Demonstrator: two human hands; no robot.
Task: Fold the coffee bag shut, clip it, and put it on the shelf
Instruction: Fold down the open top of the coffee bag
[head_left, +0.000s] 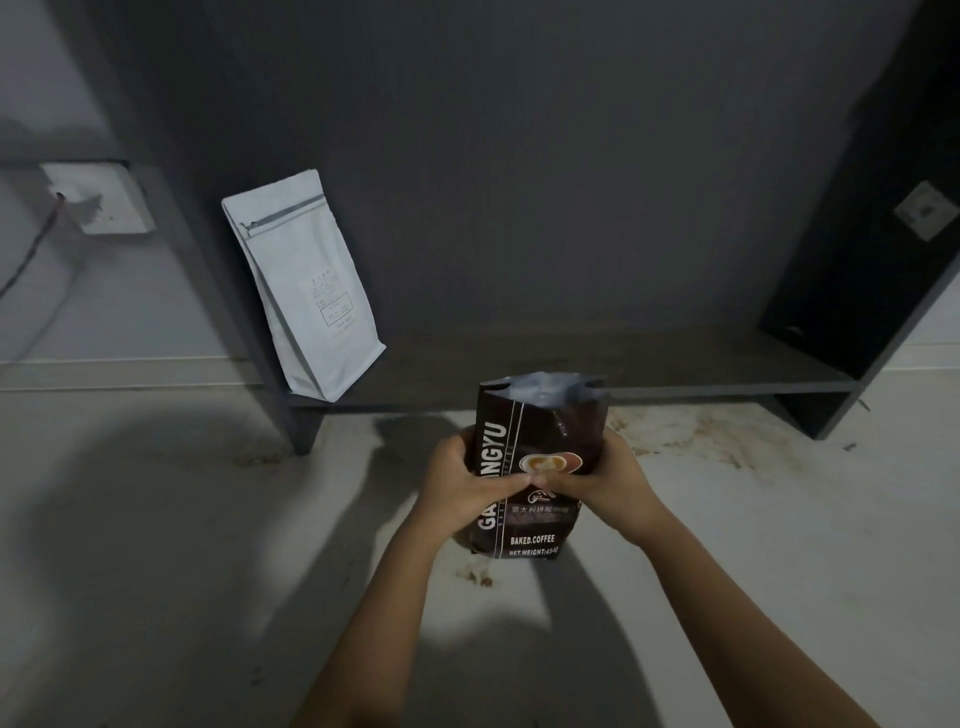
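A dark brown coffee bag (540, 426) with white lettering stands upright in front of me, its top open and showing a silver lining. My left hand (462, 480) grips its left side and my right hand (605, 480) grips its right side, thumbs meeting across the front. The bag is held above the pale floor, just in front of the low dark shelf (571, 376). No clip is visible.
A white coffee bag (306, 291) leans at the left end of the shelf. The shelf unit's dark side panel (872, 260) rises on the right. A wall socket (98, 200) with a cable is at far left. Brown stains (691, 431) mark the floor.
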